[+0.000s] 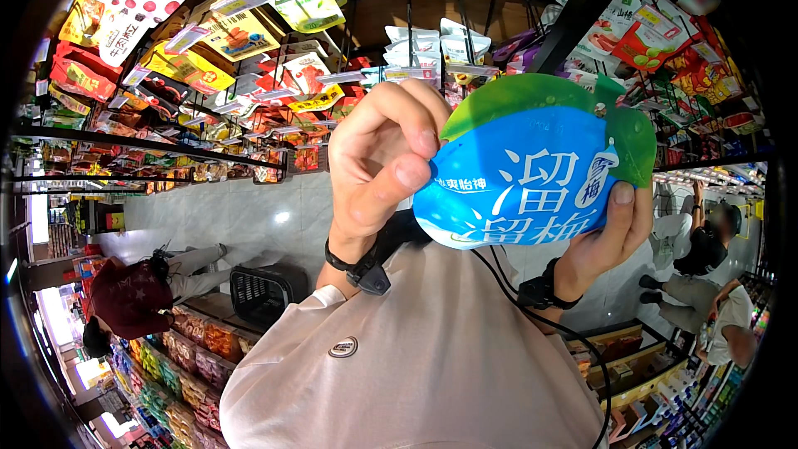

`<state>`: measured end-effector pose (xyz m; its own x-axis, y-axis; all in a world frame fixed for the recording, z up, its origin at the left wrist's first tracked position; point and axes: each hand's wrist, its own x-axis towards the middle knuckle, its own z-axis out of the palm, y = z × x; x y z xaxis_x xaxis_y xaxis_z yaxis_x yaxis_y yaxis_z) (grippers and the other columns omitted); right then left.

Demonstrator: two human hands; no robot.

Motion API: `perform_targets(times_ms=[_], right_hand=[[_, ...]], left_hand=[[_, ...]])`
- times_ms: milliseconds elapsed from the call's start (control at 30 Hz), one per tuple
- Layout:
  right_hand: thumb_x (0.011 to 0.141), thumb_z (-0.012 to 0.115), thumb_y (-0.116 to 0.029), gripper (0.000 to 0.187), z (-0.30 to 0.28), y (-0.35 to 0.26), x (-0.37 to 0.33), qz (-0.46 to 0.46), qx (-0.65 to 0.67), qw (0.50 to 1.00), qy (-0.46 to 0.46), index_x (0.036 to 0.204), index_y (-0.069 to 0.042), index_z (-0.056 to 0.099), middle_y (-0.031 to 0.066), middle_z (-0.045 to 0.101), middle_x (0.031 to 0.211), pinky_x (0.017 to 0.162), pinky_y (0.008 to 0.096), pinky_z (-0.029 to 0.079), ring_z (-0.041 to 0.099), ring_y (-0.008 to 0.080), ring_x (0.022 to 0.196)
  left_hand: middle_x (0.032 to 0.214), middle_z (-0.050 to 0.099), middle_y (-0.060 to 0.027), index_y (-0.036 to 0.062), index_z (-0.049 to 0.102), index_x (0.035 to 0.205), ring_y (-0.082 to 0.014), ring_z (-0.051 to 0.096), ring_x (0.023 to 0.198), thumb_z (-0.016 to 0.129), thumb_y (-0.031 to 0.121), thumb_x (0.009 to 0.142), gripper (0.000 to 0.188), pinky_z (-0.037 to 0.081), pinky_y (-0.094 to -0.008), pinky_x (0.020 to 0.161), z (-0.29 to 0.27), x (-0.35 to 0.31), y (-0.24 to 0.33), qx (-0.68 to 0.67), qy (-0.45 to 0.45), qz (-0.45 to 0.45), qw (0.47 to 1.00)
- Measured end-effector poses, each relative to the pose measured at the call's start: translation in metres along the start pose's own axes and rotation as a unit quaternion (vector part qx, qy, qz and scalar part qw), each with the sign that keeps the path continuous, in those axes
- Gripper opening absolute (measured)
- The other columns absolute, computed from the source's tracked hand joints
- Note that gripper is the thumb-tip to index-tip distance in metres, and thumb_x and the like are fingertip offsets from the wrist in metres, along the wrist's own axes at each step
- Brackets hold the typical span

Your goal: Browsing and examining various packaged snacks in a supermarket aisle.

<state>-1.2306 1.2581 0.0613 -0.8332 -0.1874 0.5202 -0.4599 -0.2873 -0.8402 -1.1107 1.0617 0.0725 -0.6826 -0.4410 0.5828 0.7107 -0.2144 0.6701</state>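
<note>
A blue and green snack pouch [499, 145], shaped with a rounded, leaf-like top, is held up in front of my chest with its printed face showing. My left hand [378, 162] pinches its left edge between thumb and bent fingers. On the other side my right hand [619, 229] grips the lower right edge, thumb on the printed face and the other fingers mostly hidden behind. The pouch looks tilted a little, its left end lower. I cannot see whether it has been torn. Both wrists wear black straps.
Racks of hanging snack bags [303, 75] with price tags fill the far side. A black shopping basket [266, 291] stands at the left on grey floor tiles [208, 204]. One person [133, 299] is at the left, others [706, 241] at the right. A black cable [594, 345] runs down my shirt.
</note>
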Motion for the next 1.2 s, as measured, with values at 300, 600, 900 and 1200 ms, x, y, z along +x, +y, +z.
perform_targets(times_ms=[300,600,900,1200], right_hand=[[0.104,0.058,-0.02,0.038,-0.002,0.0034,0.0005,-0.005,0.011,1.0,-0.008,0.125,0.011,0.065,0.0085,0.07,0.107,0.079,0.0229,0.043,0.058,0.009,0.09],[0.104,0.058,-0.02,0.039,-0.0024,0.0032,0.0003,-0.001,0.017,1.0,-0.006,0.126,0.011,0.065,0.0099,0.071,0.108,0.081,0.0236,0.044,0.06,0.0103,0.092],[0.103,0.058,-0.018,0.039,-0.0059,0.0094,-0.0007,-0.022,0.026,0.999,-0.012,0.129,0.011,0.063,0.0121,0.071,0.114,0.085,0.0248,0.046,0.062,0.0121,0.096],[0.103,0.057,-0.019,0.041,-0.0047,0.0011,0.0015,-0.011,0.021,0.999,-0.028,0.129,0.012,0.063,0.0126,0.071,0.114,0.084,0.0246,0.045,0.061,0.0117,0.096]], left_hand=[[0.097,0.055,-0.0079,0.0052,0.058,0.098,-0.0165,0.052,0.089,0.076,0.019,0.092,0.024,0.042,-0.0303,0.083,0.0027,0.0019,-0.0057,-0.054,-0.008,-0.002,0.999],[0.096,0.055,-0.008,0.0054,0.059,0.097,-0.0167,0.052,0.088,0.077,0.022,0.092,0.025,0.042,-0.0304,0.082,0.0041,0.002,-0.0062,-0.052,-0.005,-0.003,0.999],[0.096,0.055,-0.0076,0.0053,0.059,0.098,-0.0162,0.051,0.087,0.077,0.023,0.093,0.025,0.04,-0.0296,0.081,0.0015,0.0018,-0.0073,-0.039,-0.01,-0.001,0.999],[0.096,0.054,-0.0065,0.0058,0.059,0.099,-0.0153,0.049,0.087,0.077,0.023,0.094,0.025,0.039,-0.029,0.08,0.001,0.0031,-0.0066,-0.038,-0.013,0.002,0.999]])
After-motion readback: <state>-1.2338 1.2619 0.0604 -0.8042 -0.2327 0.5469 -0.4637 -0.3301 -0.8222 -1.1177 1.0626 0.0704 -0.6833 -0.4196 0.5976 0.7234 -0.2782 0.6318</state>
